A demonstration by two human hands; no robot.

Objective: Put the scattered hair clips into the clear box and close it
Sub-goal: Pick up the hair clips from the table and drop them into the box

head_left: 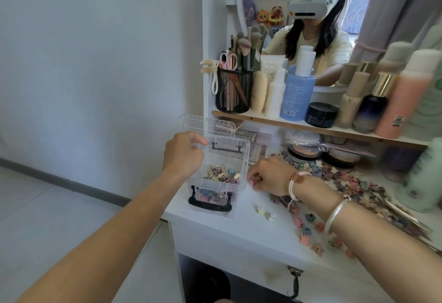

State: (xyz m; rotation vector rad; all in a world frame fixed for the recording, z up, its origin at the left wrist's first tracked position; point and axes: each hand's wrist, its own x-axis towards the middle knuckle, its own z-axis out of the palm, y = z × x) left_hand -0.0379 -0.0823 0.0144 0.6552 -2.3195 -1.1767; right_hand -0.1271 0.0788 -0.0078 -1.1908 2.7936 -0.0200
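Okay, I see left hand (184, 154) gripping clear box (242, 178) rim mid-frame; right hand (269, 174) pinches a pink hair clip (255, 180) beside it.

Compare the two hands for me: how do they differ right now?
The left hand grips the box at its upper left edge, by the raised lid; the right hand pinches pink clips just right of the box. The right hand's wrist carries a bangle and a bracelet; the left hand's is bare. Both have curled fingers and sit close to the box.
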